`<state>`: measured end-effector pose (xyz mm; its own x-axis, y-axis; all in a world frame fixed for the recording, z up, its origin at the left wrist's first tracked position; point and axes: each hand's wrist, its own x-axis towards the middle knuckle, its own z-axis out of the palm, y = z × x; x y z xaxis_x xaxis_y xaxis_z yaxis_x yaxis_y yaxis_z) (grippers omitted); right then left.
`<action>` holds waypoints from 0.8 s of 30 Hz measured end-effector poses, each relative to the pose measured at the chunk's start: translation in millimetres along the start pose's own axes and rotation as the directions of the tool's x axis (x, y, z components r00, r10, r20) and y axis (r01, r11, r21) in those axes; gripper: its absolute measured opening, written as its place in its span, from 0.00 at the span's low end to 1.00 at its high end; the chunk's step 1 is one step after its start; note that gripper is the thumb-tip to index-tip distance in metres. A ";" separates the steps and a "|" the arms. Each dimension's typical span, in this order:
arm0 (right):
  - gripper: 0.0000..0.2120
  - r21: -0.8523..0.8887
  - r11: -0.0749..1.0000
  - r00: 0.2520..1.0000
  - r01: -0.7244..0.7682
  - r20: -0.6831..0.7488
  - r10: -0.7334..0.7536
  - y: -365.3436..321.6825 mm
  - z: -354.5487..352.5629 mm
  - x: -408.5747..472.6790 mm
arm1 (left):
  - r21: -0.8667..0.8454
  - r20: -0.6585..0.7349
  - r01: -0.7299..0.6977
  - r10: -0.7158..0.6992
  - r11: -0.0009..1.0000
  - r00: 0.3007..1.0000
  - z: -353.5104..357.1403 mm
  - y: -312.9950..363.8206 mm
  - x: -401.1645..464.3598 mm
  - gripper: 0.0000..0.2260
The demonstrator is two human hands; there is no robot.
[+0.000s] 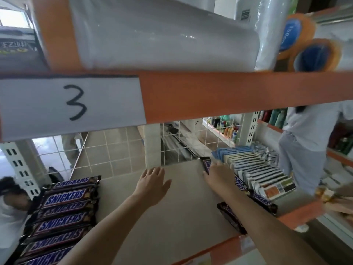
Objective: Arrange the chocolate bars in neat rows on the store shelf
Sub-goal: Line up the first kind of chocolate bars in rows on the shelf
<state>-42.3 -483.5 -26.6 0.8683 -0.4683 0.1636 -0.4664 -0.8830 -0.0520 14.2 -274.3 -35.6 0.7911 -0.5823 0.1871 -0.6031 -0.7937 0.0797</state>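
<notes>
Hands reach mid-frame: I see left hand (153, 180) flat, fingers spread, holding nothing; right hand (219, 174) fingers straight against a Snickers bar (206, 165).

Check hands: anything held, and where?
Left hand holds nothing, fingers straight. Right hand lies on a Snickers bar near its far end; a closed grip cannot be told.

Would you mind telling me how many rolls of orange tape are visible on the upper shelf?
2. One tape roll sits at the upper shelf's right end beside the white plastic rolls; the second tape roll overlaps it, lower and nearer the camera. More may be hidden behind.
</notes>
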 end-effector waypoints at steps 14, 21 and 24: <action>0.20 -0.124 0.986 0.993 -0.108 0.029 0.112 -5.2 8.0 20.7 | 0.000 -0.006 0.097 -0.097 0.995 0.995 -5.3 -28.5 -11.8 0.25; 0.17 -0.078 0.990 0.994 -0.114 -0.005 0.114 -9.3 11.8 24.0 | -0.005 0.001 0.115 -0.115 0.993 0.993 -3.9 -32.5 -14.9 0.25; 0.16 -0.074 0.991 0.994 -0.107 -0.019 0.106 -9.3 12.5 23.6 | -0.011 0.010 0.121 -0.120 0.993 0.993 -3.2 -32.7 -16.6 0.29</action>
<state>-15.4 -486.7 -34.6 0.8105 -0.5587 0.1756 -0.5681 -0.8229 0.0041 20.5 -238.2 -38.1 0.8590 -0.4842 0.1661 -0.5043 -0.8562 0.1120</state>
